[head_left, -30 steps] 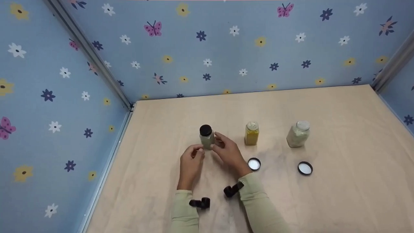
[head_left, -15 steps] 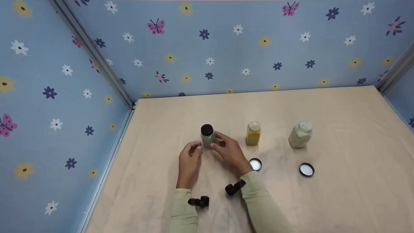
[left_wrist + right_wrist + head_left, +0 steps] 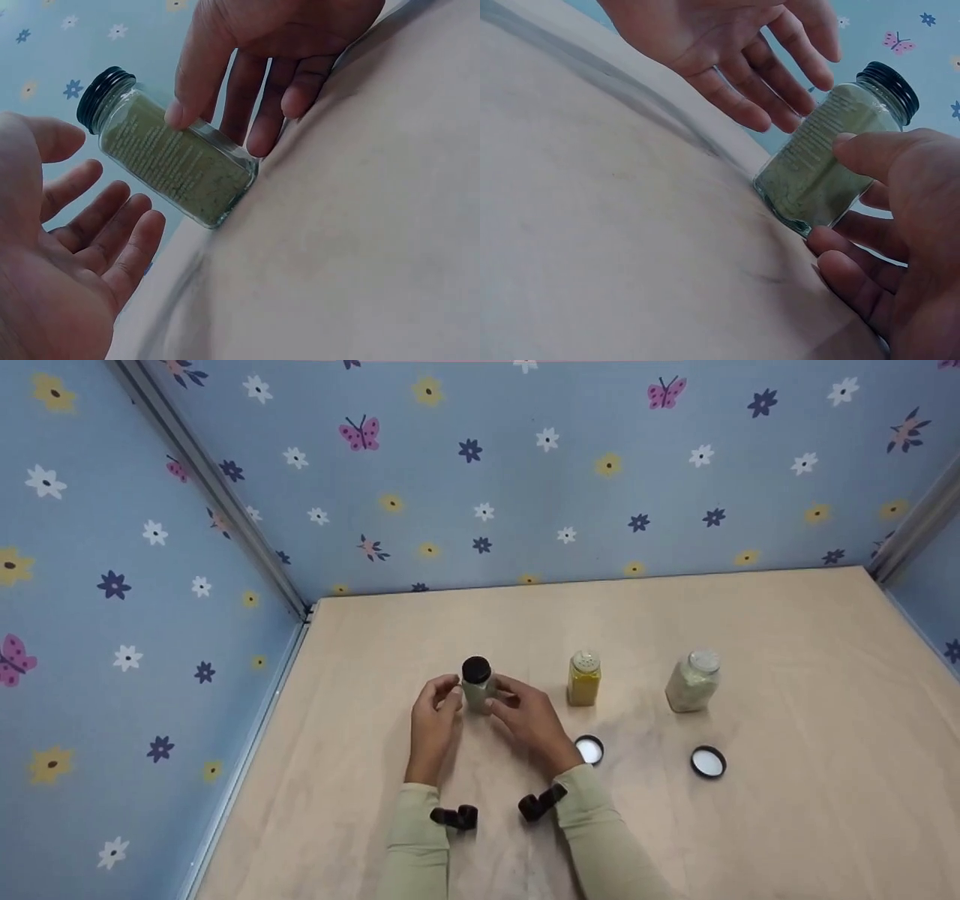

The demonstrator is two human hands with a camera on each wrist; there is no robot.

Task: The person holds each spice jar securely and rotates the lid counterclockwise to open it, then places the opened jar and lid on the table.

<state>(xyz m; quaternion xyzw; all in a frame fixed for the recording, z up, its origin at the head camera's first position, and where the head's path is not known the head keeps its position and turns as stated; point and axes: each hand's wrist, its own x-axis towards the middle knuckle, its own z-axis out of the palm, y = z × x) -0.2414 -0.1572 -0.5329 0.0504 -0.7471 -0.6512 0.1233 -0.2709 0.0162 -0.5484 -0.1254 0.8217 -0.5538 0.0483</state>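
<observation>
A square glass spice jar with green powder and a ridged black cap stands upright on the table. My right hand holds it low on its right side; in the right wrist view the thumb presses the printed face and the fingers curl behind. On the jar's left, my left hand has its fingers loosely bent close to the glass. The left wrist view shows a gap between this hand's fingers and the jar.
To the right stand an uncapped yellow-filled shaker jar and a wider jar of pale contents. Black caps lie upturned in front of them, one beside the right wrist, another further right. Flowered walls enclose the table.
My left hand has moved forward from near the jar's base to beside its upper part, its fingers spreading a little. The right hand keeps its hold on the jar, which stays in place.
</observation>
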